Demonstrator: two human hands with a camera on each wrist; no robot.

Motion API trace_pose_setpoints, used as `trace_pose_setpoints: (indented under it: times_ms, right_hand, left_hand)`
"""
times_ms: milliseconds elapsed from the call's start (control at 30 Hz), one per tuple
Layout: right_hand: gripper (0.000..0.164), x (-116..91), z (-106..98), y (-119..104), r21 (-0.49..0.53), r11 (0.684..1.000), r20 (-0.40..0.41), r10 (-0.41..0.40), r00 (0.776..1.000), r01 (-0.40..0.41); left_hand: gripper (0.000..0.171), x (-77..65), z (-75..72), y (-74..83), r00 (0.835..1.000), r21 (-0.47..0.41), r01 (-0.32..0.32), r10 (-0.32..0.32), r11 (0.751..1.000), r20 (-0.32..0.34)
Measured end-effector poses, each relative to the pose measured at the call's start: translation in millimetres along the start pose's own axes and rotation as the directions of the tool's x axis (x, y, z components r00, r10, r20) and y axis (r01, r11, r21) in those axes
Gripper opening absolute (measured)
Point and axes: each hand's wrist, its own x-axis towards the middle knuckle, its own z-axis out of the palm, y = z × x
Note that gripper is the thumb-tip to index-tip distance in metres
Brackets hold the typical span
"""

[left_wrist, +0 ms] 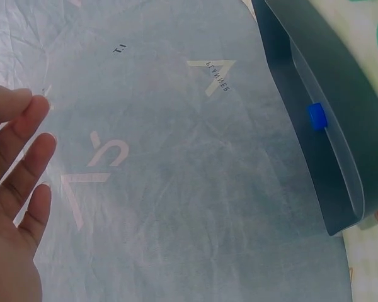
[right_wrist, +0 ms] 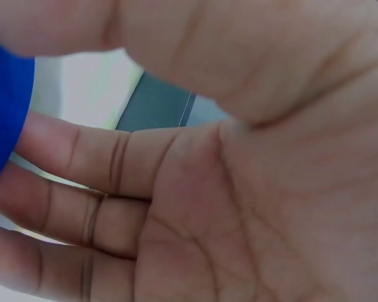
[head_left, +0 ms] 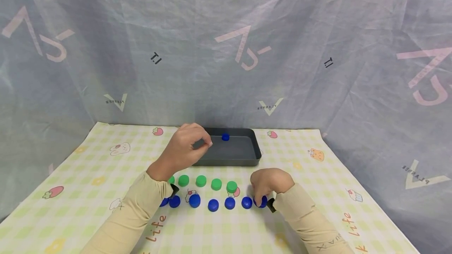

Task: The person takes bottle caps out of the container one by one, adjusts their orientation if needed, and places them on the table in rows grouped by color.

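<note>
My right hand (head_left: 271, 180) reaches down and pinches the rightmost blue bottle cap (head_left: 262, 202) of the near row. Up close in the right wrist view, that blue cap (right_wrist: 6, 107) sits between thumb and fingertips. My left hand (head_left: 188, 144) hovers over the left side of a dark grey tray (head_left: 226, 162); thumb and index fingertip meet, and nothing shows between them. Its other fingers (left_wrist: 31, 163) are loosely bent in the left wrist view. One blue cap (head_left: 225, 137) lies inside the tray, near its back wall.
In front of the tray runs a row of green caps (head_left: 201, 181). Nearer to me lies a row of several blue caps (head_left: 213, 205), partly hidden by the left sleeve (head_left: 141, 203). A checked tablecloth (head_left: 88, 207) covers the table, with a grey curtain (head_left: 197, 50) behind.
</note>
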Motion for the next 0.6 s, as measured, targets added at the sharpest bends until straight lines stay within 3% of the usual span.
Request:
trace_pose_setpoints:
  times_ms: [200,333,467,600]
  right_hand:
    - [0.022,-2,-4,1,0.018,1.0,-0.01,-0.016,1.0,0.016]
    - [0.026,-6,-12,7,0.064,0.997,-0.053,-0.035,0.998,0.038]
    - [0.032,-13,-18,13,0.097,0.993,-0.098,-0.059,0.993,0.069]
    - [0.037,-19,-23,14,0.13,0.982,-0.122,-0.118,0.986,0.134]
  left_hand:
    - [0.022,1.0,-2.5,1.1,1.0,-0.005,-0.003,0.003,1.0,0.016]
    - [0.016,10.4,-1.4,-3.1,0.999,0.008,-0.003,0.003,1.0,0.034]
    - [0.015,35.5,7.5,-14.9,0.996,0.049,-0.017,0.013,0.999,0.084]
    - [0.015,68.1,20.6,-30.7,0.978,0.164,-0.062,0.027,0.984,0.206]
